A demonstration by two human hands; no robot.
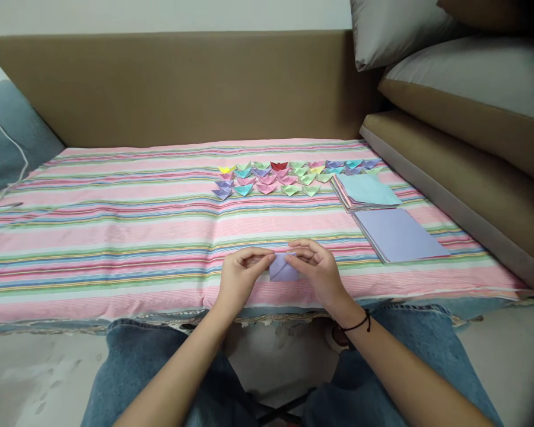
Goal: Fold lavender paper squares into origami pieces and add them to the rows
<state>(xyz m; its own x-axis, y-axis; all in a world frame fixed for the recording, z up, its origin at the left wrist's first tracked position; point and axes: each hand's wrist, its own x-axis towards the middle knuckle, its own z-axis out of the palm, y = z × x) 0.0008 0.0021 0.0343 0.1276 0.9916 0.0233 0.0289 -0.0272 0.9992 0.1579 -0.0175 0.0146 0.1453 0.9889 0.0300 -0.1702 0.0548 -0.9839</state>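
Observation:
A small folded piece of purple paper (282,273) is held up between both hands, just above the near part of the striped cloth. My left hand (244,273) pinches its upper left corner between thumb and fingers. On the other side, my right hand (315,267) grips the upper right part, with the thumb on the front face and the fingers behind. A diagonal fold line shows on the paper's face. What lies behind the paper is hidden.
Several small folded paper boats (267,188) in many colours stand in rows farther back. To the right lie a stack of light blue paper (369,190) and a stack of purple paper (400,234). Big cushions (463,142) border the right side of the striped cloth (115,237).

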